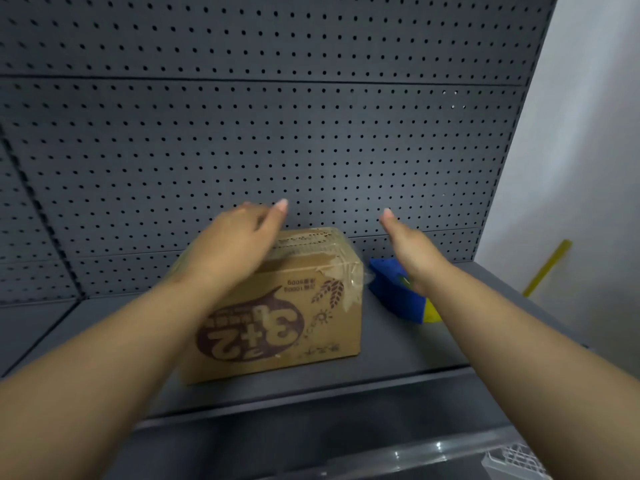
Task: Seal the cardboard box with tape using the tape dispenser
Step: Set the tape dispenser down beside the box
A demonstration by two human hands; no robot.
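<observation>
A brown cardboard box [298, 306] with upside-down "3+2" print stands on the grey shelf [398, 344]. Clear tape runs over its top and down its right edge. My left hand [239, 240] hovers over the box's top left, fingers apart, holding nothing. A blue and yellow tape dispenser [398, 296] lies on the shelf just right of the box. My right hand [412, 247] is above the dispenser, fingers extended, empty; my forearm hides part of the dispenser.
A dark grey pegboard [277, 133] forms the back wall behind the shelf. A yellow stick [547, 268] leans by the white wall at right. A clear plastic rail and a white basket corner [516, 459] sit at the lower right.
</observation>
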